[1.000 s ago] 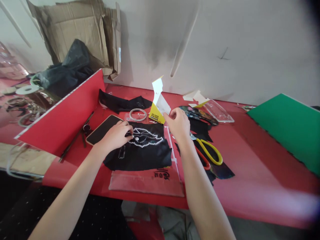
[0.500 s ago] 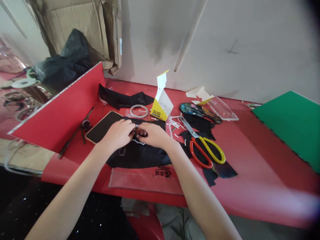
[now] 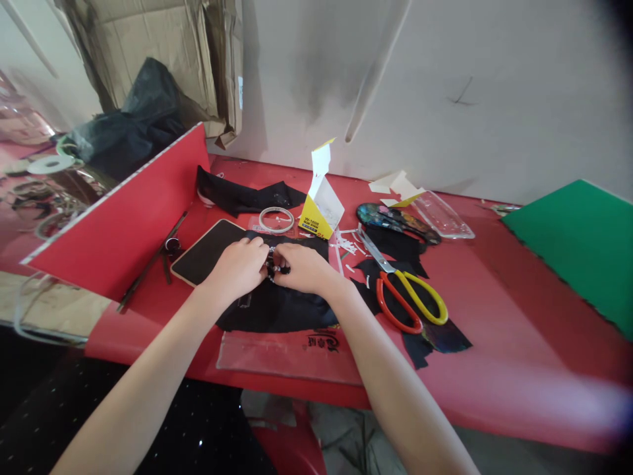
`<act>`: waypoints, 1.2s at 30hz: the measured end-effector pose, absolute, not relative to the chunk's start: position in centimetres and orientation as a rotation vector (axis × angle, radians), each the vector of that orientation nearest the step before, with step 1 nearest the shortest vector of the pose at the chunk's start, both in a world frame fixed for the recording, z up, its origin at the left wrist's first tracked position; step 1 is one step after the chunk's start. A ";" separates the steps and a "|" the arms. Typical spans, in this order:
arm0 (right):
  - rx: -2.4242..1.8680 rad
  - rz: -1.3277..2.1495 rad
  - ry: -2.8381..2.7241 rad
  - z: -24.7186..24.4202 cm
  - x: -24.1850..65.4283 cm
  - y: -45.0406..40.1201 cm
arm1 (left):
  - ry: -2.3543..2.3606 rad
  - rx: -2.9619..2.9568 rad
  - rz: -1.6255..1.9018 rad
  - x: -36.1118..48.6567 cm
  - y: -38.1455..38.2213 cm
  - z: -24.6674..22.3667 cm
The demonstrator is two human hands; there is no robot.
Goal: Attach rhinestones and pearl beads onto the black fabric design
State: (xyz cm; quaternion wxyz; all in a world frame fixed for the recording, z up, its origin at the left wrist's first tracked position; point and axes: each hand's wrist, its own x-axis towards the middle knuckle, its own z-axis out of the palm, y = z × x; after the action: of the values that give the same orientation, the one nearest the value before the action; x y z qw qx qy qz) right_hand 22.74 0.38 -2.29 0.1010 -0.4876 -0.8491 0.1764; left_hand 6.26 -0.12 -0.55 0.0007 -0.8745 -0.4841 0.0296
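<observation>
My left hand [image 3: 243, 265] and my right hand [image 3: 305, 266] meet over a piece of black cloth [image 3: 281, 310], with fingers curled in. Between the fingertips shows a strand of small silvery beads [image 3: 270, 274], which both hands grip. My fingers cover much of the strand, so its full shape is hidden. The cloth lies over a clear plastic sleeve [image 3: 291, 356] with dark printing. A small clear piece [image 3: 244, 301] rests on the cloth below my left hand. Left of the cloth is a black board with a pale edge [image 3: 205, 254].
Scissors with red and yellow handles [image 3: 383, 260] lie right of my hands, on black scraps. Behind stand a yellow-and-white carton [image 3: 316, 221] and a tape roll [image 3: 275, 220]. A red panel [image 3: 133, 218] stands at left; a green panel [image 3: 573, 244] is at right.
My left hand has shifted slightly right and down, closer to my right hand. The lower run of beads, spread below the fingers before, is now mostly covered.
</observation>
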 end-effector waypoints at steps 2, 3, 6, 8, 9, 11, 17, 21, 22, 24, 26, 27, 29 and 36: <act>-1.440 0.546 -2.496 -2.3 22.8 0.4 | -1.511 -2.731 0.100 6.4 -0.2 -0.5; -1.434 0.561 -2.488 -2.3 22.8 0.4 | -1.506 -2.728 0.101 6.4 -0.2 -0.5; -1.417 0.601 -2.465 -2.4 22.9 0.5 | -1.492 -2.732 0.113 6.5 -0.3 -0.6; -1.416 0.610 -2.460 -2.4 23.0 0.5 | -1.489 -2.726 0.119 6.5 -0.3 -0.6; -1.414 0.616 -2.459 -2.4 23.0 0.5 | -1.490 -2.724 0.122 6.5 -0.3 -0.6; -1.406 0.643 -2.450 -2.4 23.2 0.5 | -1.490 -2.727 0.125 6.4 -0.2 -0.5; -1.363 0.806 -2.359 -2.3 23.7 0.8 | -1.516 -2.754 0.083 6.1 -0.1 -0.3; -1.350 0.893 -2.306 -2.2 24.0 0.8 | -1.612 -2.811 0.006 5.4 0.4 -0.3; -1.346 0.930 -2.290 -2.1 24.2 0.8 | -1.637 -2.835 -0.026 5.2 0.5 -0.4; -1.344 1.006 -2.260 -1.9 24.5 0.8 | -1.678 -2.894 -0.100 4.6 0.9 -0.5; -1.347 1.063 -2.238 -1.6 24.7 0.7 | -1.715 -2.958 -0.189 3.9 1.2 -0.7; -1.348 1.075 -2.229 -1.4 24.8 0.6 | -1.741 -2.985 -0.232 3.6 1.4 -0.7; -1.341 1.067 -2.209 -1.1 25.0 0.5 | -1.795 -3.023 -0.295 3.2 1.6 -0.7; -1.295 1.284 -1.692 -0.9 24.4 0.7 | -1.855 -3.071 -0.347 2.6 1.6 -0.7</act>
State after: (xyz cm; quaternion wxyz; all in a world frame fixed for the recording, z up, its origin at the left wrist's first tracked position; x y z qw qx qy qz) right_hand 24.45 0.74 -0.87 0.3214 -0.4929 -0.6441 0.4889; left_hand 2.64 1.65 -0.71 -0.2291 -0.8293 -0.5009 -0.0938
